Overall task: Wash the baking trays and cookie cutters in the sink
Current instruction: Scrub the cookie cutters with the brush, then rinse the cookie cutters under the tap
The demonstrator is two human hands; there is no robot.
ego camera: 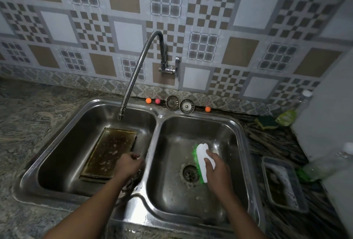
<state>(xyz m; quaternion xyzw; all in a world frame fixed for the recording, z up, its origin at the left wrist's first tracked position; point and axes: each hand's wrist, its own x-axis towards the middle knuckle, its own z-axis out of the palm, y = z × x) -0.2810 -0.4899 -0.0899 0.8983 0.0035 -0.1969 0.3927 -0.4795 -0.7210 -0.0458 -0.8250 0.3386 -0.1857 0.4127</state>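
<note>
- Steel double sink [150, 143] in a stone counter.
- Left hand [129, 164] curls round the edge of a sudsy, stained baking tray [108, 152] in the left basin.
- Right hand [217, 168] grips a scrub brush [202, 154] over the right basin.
- A sudsy second tray [266, 177] sits on the counter. Rinsing likely remains, and no cutters are visible.

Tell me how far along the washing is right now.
Done: nothing looks finished. In hand: the baking tray in the left basin is sudsy but brown-stained; the left hand curls at its corner, the right hand holds the scrub brush over the right basin. Left: a soapy second tray waits on the counter; no cookie cutters visible.
</note>
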